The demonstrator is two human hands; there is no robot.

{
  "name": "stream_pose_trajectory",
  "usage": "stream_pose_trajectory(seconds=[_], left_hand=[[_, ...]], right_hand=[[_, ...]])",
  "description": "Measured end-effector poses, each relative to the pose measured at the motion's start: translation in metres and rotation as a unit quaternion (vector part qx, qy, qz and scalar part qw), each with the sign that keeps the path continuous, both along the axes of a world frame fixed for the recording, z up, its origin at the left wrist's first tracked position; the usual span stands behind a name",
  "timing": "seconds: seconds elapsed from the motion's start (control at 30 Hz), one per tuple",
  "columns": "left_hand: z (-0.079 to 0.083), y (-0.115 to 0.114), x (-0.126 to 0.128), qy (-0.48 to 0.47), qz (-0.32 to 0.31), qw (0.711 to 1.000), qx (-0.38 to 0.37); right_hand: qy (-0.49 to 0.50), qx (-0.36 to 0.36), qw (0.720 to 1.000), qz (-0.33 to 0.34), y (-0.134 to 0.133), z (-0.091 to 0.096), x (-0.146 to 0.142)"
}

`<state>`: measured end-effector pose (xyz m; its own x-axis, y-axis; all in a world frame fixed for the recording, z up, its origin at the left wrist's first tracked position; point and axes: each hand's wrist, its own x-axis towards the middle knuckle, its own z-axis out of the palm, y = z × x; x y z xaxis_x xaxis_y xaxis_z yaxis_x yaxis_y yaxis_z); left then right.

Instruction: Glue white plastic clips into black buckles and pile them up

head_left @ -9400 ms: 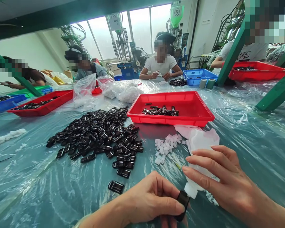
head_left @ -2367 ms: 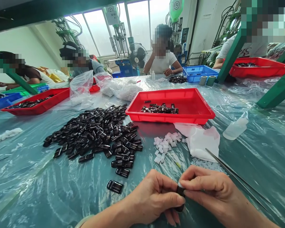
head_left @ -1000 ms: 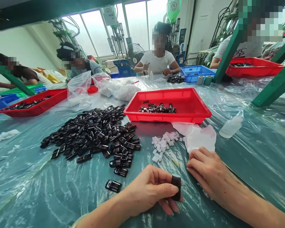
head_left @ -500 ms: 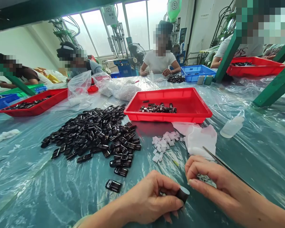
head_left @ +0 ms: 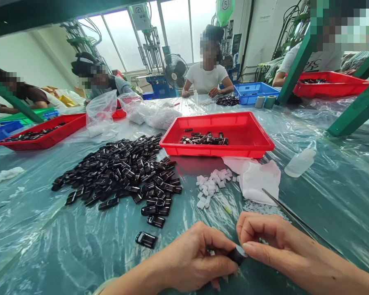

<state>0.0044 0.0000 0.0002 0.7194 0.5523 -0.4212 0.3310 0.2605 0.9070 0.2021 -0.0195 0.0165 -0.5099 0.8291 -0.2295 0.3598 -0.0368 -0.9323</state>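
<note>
My left hand (head_left: 199,256) is closed around a small black part (head_left: 237,257) with a flat, pale end face turned toward the right. My right hand (head_left: 269,237) has thumb and forefinger pinched together at that pale end. Whatever sits between those fingertips is too small to make out. Just beyond the right hand lies a long pointed metal tool (head_left: 287,211), partly covered by the hand and wrist. Tiny clear bits (head_left: 261,208) are scattered by it. A single glossy black piece (head_left: 146,239) rests on the plastic-covered table, left of my left hand.
A large heap of black pieces (head_left: 119,172) spreads at left. Behind it stands a red tray (head_left: 217,151) holding more. White scraps (head_left: 210,184), a white cloth (head_left: 260,180) and a squeeze bottle (head_left: 299,163) lie in front. Green posts (head_left: 353,108) rise at right; several co-workers sit across.
My right hand has moved slightly down and left, so its pinched fingertips now meet the pale end of the black part. The left hand keeps its hold.
</note>
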Motion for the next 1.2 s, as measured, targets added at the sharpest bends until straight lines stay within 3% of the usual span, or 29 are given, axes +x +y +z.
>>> stream_pose_trajectory(seconds=[0.2, 0.5, 0.83, 0.93, 1.03, 1.2], left_hand=[[0.002, 0.000, 0.000, 0.008, -0.008, 1.000, 0.019], [0.007, 0.003, 0.000, -0.011, -0.031, 0.999, 0.032], [0.007, 0.001, -0.002, -0.017, -0.049, 0.996, 0.074], [0.008, 0.000, -0.002, -0.002, -0.040, 0.997, 0.068], [0.010, 0.000, 0.000, -0.004, -0.002, 1.000, 0.009], [0.004, 0.004, 0.001, -0.075, 0.102, 0.988, -0.084]], right_hand=[[0.064, -0.102, 0.993, -0.012, 0.000, -0.005, 0.001], [0.147, -0.237, 0.958, -0.072, 0.002, -0.006, -0.006], [0.164, -0.274, 0.943, -0.090, -0.002, -0.014, -0.008], [0.148, -0.254, 0.952, -0.081, -0.001, -0.011, -0.009], [0.120, -0.195, 0.971, -0.072, 0.002, -0.006, -0.006], [-0.023, 0.027, 0.992, -0.125, 0.008, -0.003, 0.015]])
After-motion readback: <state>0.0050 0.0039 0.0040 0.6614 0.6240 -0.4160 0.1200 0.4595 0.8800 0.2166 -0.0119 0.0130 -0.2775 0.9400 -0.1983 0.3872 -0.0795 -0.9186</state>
